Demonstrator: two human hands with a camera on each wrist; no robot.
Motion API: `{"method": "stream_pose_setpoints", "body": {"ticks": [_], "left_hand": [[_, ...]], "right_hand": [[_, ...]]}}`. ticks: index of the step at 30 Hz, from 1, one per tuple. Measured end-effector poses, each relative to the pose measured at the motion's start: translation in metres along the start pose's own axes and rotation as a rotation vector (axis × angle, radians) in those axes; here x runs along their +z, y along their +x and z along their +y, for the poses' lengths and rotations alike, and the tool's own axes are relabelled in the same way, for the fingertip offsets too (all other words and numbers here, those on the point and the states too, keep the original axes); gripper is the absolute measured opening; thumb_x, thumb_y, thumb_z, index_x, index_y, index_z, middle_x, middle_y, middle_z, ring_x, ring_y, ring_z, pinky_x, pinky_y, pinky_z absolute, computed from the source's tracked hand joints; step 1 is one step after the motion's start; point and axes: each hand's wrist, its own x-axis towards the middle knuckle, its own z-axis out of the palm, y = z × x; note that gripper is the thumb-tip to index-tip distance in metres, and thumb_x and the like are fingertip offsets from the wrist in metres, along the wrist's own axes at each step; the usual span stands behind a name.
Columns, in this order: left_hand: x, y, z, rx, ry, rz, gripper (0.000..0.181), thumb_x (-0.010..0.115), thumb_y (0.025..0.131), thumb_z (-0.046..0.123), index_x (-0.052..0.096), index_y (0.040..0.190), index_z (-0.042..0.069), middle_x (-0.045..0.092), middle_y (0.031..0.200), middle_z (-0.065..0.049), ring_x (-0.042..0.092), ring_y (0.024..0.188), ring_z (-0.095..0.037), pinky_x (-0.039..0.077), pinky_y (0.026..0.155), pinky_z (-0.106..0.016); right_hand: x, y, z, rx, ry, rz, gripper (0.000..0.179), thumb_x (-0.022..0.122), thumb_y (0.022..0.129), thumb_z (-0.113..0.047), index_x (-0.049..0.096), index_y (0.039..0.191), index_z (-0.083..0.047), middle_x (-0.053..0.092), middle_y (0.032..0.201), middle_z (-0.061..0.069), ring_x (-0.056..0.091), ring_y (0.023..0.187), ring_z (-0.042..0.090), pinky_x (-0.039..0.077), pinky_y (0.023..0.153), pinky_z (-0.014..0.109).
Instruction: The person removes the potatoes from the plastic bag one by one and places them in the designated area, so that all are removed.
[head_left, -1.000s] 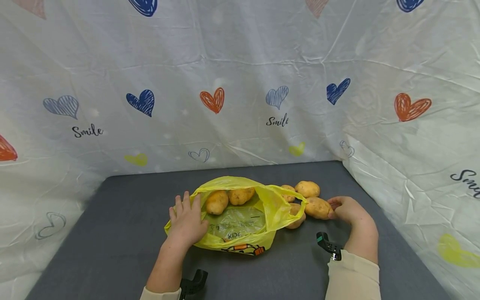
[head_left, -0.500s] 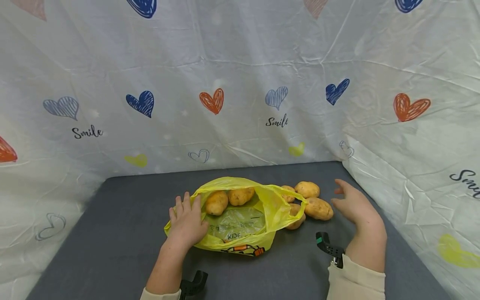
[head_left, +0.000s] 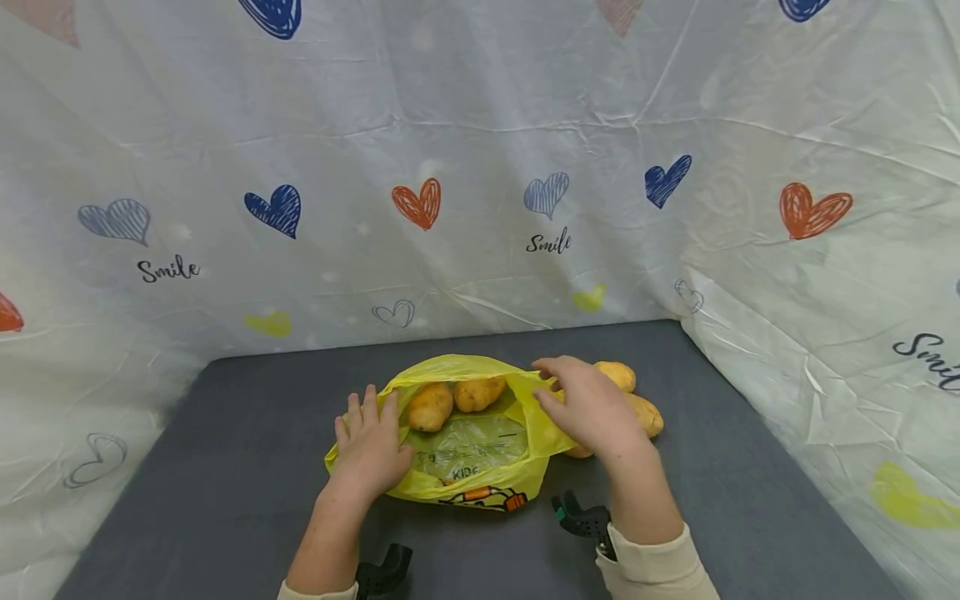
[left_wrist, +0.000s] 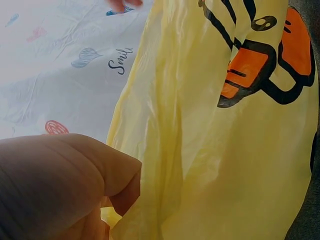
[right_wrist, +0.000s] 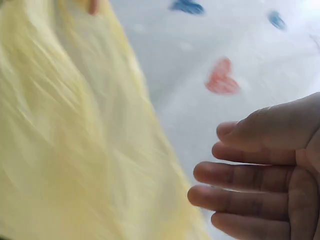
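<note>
So I'm resting the left hand on the left rim of the yellow plastic bag, fingers spread, presumably so the mouth isn't sagging closed. Two potatoes are sitting inside toward the far side, probably with the film cupping them. The right hand is hovering by the bag's right edge, fingers apart and gripping nothing, partly hiding the loose potatoes lying just right of the bag on the gray table.

Left wrist cam is showing the orange cartoon print way bigger than head cam. Right wrist cam is catching the fingers' bare undersides, which head cam isn't. Neither wrist view is showing potatoes.
</note>
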Motion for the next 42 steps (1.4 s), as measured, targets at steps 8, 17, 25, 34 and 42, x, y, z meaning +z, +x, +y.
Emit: {"method": "stream_pose_setpoints", "body": {"ticks": [8, 17, 25, 34, 42], "left_hand": [[-0.003, -0.001, 0.000, 0.008, 0.017, 0.001, 0.077, 0.063, 0.096, 0.013, 0.024, 0.160, -0.006, 0.000, 0.165, -0.035, -0.010, 0.149, -0.056, -0.005, 0.115, -0.073], [-0.001, -0.001, -0.002, 0.012, 0.032, 0.007, 0.075, 0.061, 0.095, 0.010, 0.025, 0.159, -0.007, 0.002, 0.164, -0.036, -0.009, 0.149, -0.056, -0.004, 0.116, -0.072], [0.000, -0.001, -0.002, 0.012, 0.022, 0.018, 0.074, 0.061, 0.095, 0.009, 0.026, 0.158, -0.007, 0.001, 0.164, -0.036, -0.009, 0.149, -0.056, -0.004, 0.116, -0.072], [0.000, 0.000, 0.001, 0.005, 0.019, 0.003, 0.074, 0.059, 0.095, 0.010, 0.025, 0.159, -0.006, 0.000, 0.165, -0.035, -0.010, 0.150, -0.055, -0.005, 0.116, -0.072], [0.004, 0.002, -0.002, 0.002, 0.011, -0.002, 0.075, 0.059, 0.097, 0.011, 0.023, 0.160, -0.006, -0.002, 0.165, -0.034, -0.012, 0.150, -0.054, -0.007, 0.116, -0.071]], "right_hand": [[0.087, 0.037, -0.012, -0.057, -0.071, -0.199, 0.066, 0.066, 0.101, -0.022, 0.038, 0.157, 0.001, 0.038, 0.160, 0.019, 0.036, 0.147, 0.036, 0.037, 0.116, 0.051], [0.112, 0.044, -0.003, -0.017, -0.130, -0.181, 0.068, 0.071, 0.097, -0.019, 0.042, 0.154, 0.002, 0.037, 0.156, 0.027, 0.034, 0.145, 0.045, 0.035, 0.115, 0.056], [0.105, 0.043, -0.002, -0.036, -0.143, -0.095, 0.051, 0.081, 0.086, -0.009, 0.059, 0.132, -0.002, 0.052, 0.137, 0.024, 0.051, 0.127, 0.043, 0.048, 0.101, 0.054], [0.100, 0.042, -0.003, 0.006, -0.186, -0.129, 0.053, 0.085, 0.084, -0.013, 0.062, 0.131, -0.006, 0.062, 0.126, 0.015, 0.064, 0.112, 0.033, 0.056, 0.086, 0.048], [0.091, 0.039, 0.003, -0.041, -0.110, -0.121, 0.050, 0.090, 0.079, -0.017, 0.069, 0.124, -0.009, 0.062, 0.117, 0.010, 0.066, 0.103, 0.030, 0.056, 0.085, 0.045]]}}
